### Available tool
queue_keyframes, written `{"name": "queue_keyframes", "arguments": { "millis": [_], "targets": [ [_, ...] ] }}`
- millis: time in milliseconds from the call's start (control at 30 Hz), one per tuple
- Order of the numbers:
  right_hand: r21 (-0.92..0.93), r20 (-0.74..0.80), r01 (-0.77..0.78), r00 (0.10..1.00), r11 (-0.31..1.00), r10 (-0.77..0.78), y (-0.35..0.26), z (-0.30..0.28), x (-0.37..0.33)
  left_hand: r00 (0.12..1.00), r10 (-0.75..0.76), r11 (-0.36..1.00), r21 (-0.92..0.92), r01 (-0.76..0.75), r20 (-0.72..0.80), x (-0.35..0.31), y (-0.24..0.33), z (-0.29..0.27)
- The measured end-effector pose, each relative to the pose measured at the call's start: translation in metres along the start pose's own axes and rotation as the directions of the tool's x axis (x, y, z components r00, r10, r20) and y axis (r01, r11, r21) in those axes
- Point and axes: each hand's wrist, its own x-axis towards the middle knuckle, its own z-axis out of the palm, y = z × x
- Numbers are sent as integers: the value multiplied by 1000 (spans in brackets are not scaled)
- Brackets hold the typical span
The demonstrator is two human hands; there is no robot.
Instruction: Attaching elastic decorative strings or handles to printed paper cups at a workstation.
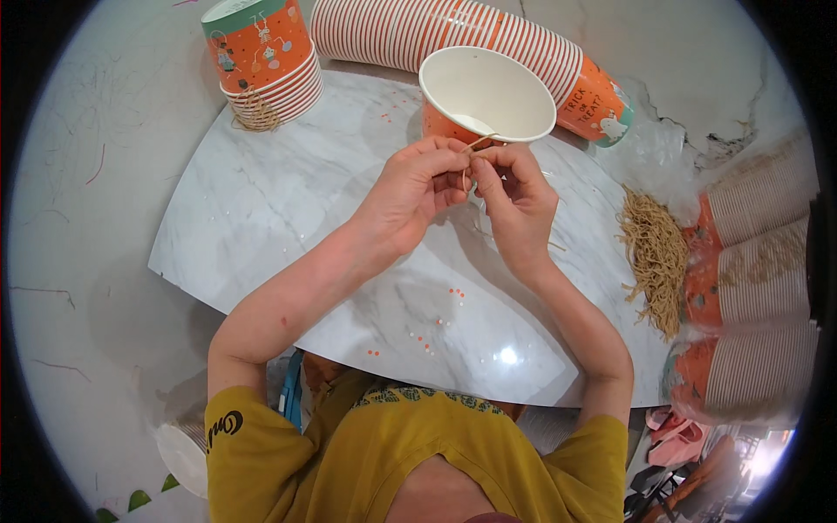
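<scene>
My left hand point(410, 187) and my right hand point(521, 209) meet over the table, fingertips pinched on a thin tan string point(481, 139). A short end of it sticks up between them, and a small loop shows below the fingertips. Just beyond my hands is an orange paper cup point(488, 87), its wide white mouth tilted toward me. My fingers hide part of its lower side; I cannot tell whether the string is fixed to the cup.
A long stack of nested paper cups point(445, 33) lies across the back. At the far left stands a shorter upright stack point(266, 65), with tan string at its base. A pile of cut strings point(654, 253) rests right, beside bagged cup stacks point(758, 261). Orange paper dots dot the marbled table point(288, 209).
</scene>
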Motion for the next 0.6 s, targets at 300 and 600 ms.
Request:
{"name": "queue_keyframes", "arguments": {
  "millis": [300, 600],
  "targets": [
    [-126, 55, 149, 988, 981, -143, 10, -12, -3, 998, -59, 998, 25, 59, -16, 1, 1, 1],
    [-201, 195, 250, 958, 947, -211, 3, -19, 1, 998, 47, 957, 287, -32, -43, 4, 0, -3]
  ]
}}
